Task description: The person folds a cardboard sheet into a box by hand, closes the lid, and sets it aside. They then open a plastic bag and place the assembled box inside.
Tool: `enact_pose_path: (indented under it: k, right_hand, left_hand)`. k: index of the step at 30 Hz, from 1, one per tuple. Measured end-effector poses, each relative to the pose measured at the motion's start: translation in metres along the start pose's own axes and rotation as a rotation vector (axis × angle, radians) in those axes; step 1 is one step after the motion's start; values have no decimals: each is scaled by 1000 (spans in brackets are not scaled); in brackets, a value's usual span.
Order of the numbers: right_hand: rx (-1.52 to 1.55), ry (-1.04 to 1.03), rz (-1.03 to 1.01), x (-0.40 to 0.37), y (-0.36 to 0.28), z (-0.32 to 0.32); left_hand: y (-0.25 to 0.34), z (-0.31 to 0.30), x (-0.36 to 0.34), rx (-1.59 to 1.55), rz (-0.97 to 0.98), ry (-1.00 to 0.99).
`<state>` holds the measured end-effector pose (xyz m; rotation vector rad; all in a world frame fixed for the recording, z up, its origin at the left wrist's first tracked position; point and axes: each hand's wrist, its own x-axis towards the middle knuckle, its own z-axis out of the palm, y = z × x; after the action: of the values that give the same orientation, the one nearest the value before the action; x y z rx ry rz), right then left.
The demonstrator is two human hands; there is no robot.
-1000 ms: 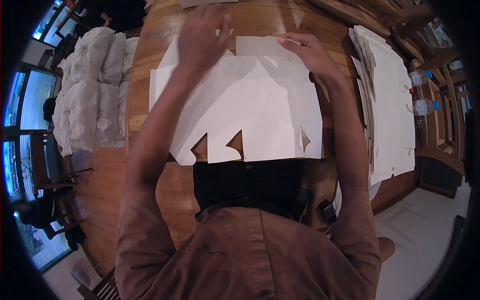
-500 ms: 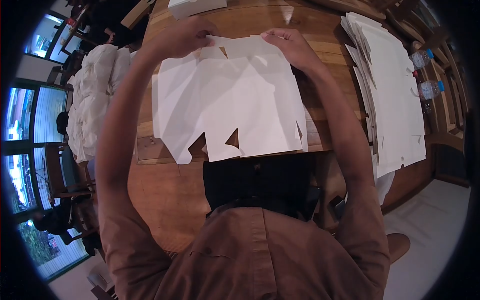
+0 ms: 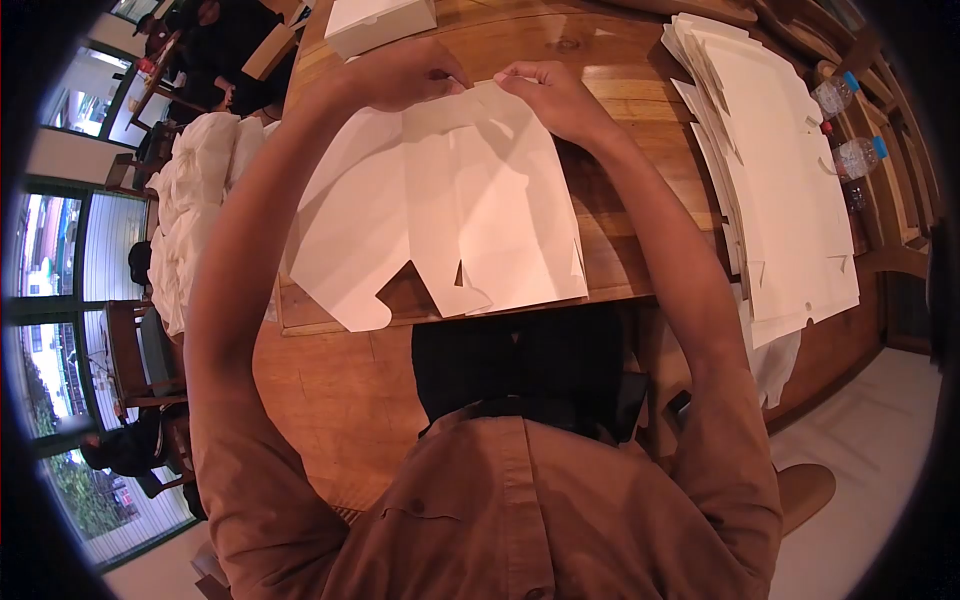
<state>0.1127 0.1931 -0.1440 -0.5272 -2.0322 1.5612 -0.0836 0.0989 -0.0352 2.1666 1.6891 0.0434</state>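
A white die-cut cardboard box blank point(image 3: 430, 200) lies over the wooden table in front of me, its notched near edge reaching the table's front. Creases divide it into panels, and the right part is bent upward. At its far edge my left hand point(image 3: 405, 78) is closed, fingertips pinching the card. My right hand point(image 3: 550, 95) pinches the same far edge a little to the right, thumb and fingers pressed together. Part of the far edge is hidden behind the fingers.
A stack of flat white blanks point(image 3: 780, 190) lies on the right, near plastic bottles point(image 3: 858, 158). A folded white box point(image 3: 380, 22) stands at the back of the table point(image 3: 640, 85). White bundles point(image 3: 190, 220) are on the left. Other people point(image 3: 225, 50) are at the upper left.
My hands have come closer together along the far edge. The blank's right part has swung inward to the left, and its middle panel looks narrower as the card bends.
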Motion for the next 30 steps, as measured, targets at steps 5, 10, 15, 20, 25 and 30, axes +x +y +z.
enact_pose_path:
  k: [5,10,15,20,25,30]
  right_hand:
    - [-41,28,-9,0,0,1]
    - [-50,35,17,3,2,0]
    - [-30,39,-32,3,4,-1]
    - [-34,12,-12,-1,-2,-1]
    - [-60,3,-48,-3,-3,-2]
    - [-86,60,-11,-3,-3,-1]
  left_hand:
    - [5,-2,8,88,35,-40]
    - [9,-4,27,223,-81,-221]
    - [5,7,34,60,-158,-95]
    - [4,1,39,73,-211,-175]
    - [18,2,33,197,-151,-215]
    - [106,-30,-20,341,-175,54]
